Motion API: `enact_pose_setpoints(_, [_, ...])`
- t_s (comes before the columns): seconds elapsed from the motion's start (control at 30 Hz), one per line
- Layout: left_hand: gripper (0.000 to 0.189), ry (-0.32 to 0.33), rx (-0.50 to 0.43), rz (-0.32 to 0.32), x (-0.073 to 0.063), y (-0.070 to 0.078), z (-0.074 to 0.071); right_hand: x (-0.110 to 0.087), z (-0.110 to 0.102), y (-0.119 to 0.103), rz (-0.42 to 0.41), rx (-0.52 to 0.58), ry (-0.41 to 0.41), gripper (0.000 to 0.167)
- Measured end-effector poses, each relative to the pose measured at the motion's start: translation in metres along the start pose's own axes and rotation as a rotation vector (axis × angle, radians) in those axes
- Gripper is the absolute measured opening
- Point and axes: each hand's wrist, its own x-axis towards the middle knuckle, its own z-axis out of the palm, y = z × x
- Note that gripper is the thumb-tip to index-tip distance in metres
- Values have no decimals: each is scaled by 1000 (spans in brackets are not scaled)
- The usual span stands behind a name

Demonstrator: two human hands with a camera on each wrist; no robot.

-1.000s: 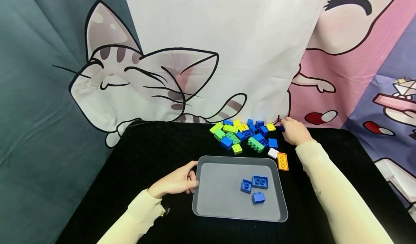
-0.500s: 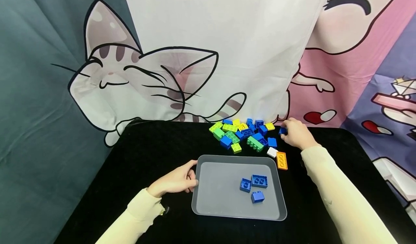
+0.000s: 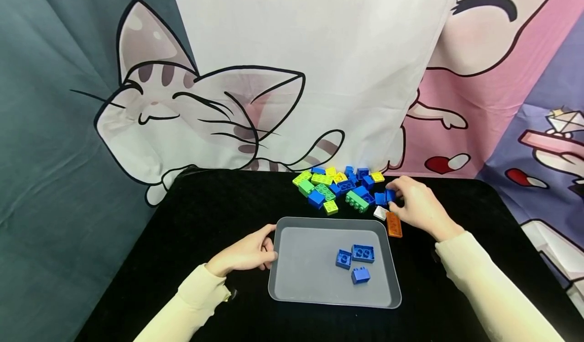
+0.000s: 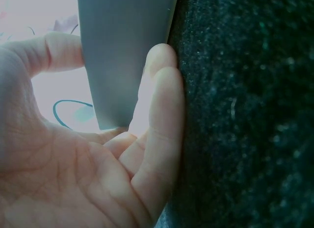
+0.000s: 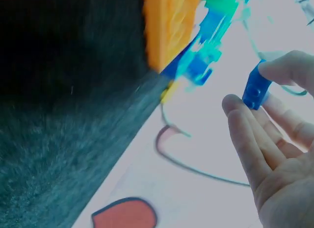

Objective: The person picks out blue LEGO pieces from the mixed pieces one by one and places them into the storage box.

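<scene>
My left hand (image 3: 246, 251) grips the left side of the grey tray (image 3: 303, 276); the left wrist view has the tray's wall (image 4: 115, 61) between thumb and fingers. Inside the tray's right half lie three blue bricks, including a larger one (image 3: 363, 253) with its hollow side up. My right hand (image 3: 422, 207) pinches a small blue brick (image 5: 255, 88) between thumb and fingertips. That hand is over the right end of a brick pile, close to an orange brick (image 3: 394, 225) lying hollow side up and a white brick (image 3: 380, 213).
Behind the tray, the pile mixes blue, yellow, lime and green bricks, among them a long green brick (image 3: 357, 201). A black cloth (image 3: 219, 200) covers the table. Directly behind it hangs a printed cartoon curtain (image 3: 255, 114).
My right hand has come from the table's back edge toward the tray, carrying the small blue brick. My left hand keeps its grip on the tray, and the bricks in it lie as before.
</scene>
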Motion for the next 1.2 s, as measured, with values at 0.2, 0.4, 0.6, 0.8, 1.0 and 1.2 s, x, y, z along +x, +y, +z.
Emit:
enact_pose_setpoints(0.2, [75, 4, -4, 0, 0, 1, -1, -32, 1, -31, -122, -7, 28, 34])
enact_pose_setpoints(0.4, [74, 2, 2, 0, -1, 1, 0, -67, -1, -58, -183, -20, -14, 42])
enact_pose_setpoints(0.6, [74, 8, 4, -8, -1, 2, 0, -95, -2, -77, -206, 14, -43, 44])
enact_pose_setpoints(0.8, [74, 7, 2, -8, -1, 2, 0, -119, 1, -85, -223, 70, -58, 44])
enact_pose_setpoints(1.0, [74, 9, -7, -10, 0, 1, 1, -133, 5, -89, -209, 93, -85, 49])
enact_pose_setpoints(1.2, [75, 7, -11, -5, -1, 0, 1, -138, 5, -91, -179, 9, -86, 75])
